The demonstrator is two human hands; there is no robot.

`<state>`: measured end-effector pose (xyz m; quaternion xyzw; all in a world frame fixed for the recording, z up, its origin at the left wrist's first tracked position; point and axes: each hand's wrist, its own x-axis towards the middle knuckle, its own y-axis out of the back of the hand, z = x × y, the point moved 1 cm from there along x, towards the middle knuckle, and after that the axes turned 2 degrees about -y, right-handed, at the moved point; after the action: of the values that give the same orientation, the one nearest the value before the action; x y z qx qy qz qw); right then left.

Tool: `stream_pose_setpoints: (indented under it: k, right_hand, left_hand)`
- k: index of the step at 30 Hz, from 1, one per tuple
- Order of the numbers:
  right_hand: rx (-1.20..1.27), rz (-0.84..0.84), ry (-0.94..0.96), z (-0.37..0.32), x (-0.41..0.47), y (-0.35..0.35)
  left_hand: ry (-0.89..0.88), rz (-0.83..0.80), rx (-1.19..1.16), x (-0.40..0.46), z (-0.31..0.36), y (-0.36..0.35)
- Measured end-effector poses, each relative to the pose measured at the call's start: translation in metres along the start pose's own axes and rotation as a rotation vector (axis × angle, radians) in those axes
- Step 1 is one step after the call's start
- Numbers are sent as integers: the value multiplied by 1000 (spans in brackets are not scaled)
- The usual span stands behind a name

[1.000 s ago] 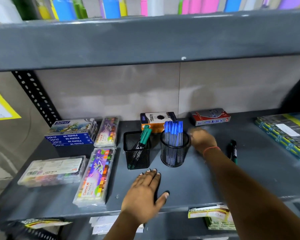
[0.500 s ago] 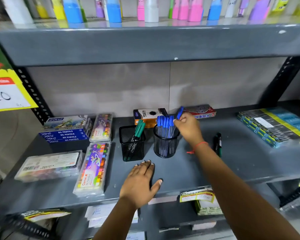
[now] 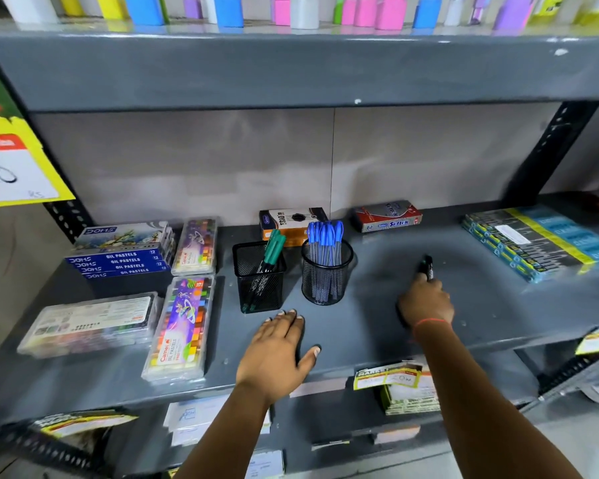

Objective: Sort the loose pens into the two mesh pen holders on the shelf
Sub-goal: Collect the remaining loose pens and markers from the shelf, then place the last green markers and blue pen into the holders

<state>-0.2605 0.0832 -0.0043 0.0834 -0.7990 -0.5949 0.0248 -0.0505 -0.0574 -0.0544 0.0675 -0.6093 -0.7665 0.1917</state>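
Note:
Two black mesh holders stand mid-shelf. The square holder holds green-capped pens; the round holder to its right is packed with several blue-capped pens. One loose dark pen lies on the grey shelf to the right of the round holder. My right hand is at the pen's near end with its fingers curled around it. My left hand rests flat on the shelf in front of the holders, holding nothing.
Oil pastel boxes and clear crayon cases fill the shelf's left side. An orange box and a red box stand at the back. Stacked packs lie at the right. An upper shelf hangs overhead.
My right hand left the round holder, where it put in a blue-capped pen, and moved right and toward me onto the dark pen. My left hand stayed flat on the shelf.

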Motion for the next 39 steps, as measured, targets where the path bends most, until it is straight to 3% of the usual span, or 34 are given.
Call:
stream_pose_setpoints:
  k: [9, 14, 16, 18, 22, 26, 29, 32, 35, 39]
  right_hand:
    - [219, 29, 27, -17, -21, 29]
    - [720, 384, 221, -58, -31, 103]
    - [949, 406, 341, -81, -41, 120]
    - [1071, 301, 423, -104, -51, 122]
    - [818, 43, 541, -142, -66, 94]
    - [569, -17, 625, -162, -76, 63]
    - [557, -100, 624, -165, -76, 45]
    - [714, -113, 501, -149, -59, 41]
    - [708, 131, 233, -102, -24, 47]
    - [218, 68, -21, -23, 11, 31]
  left_hand:
    - [1, -8, -21, 1, -1, 1]
    - [-10, -8, -16, 0, -7, 5]
    - [3, 8, -3, -4, -11, 6]
    - [14, 19, 0, -7, -13, 6]
    - [12, 24, -1, -7, -13, 6]
    - [18, 29, -10, -7, -14, 4]
    - [13, 33, -12, -6, -13, 4]
    - [13, 30, -12, -6, -14, 4]
    - [13, 22, -9, -7, -14, 4]
    - [9, 22, -11, -6, -14, 4]
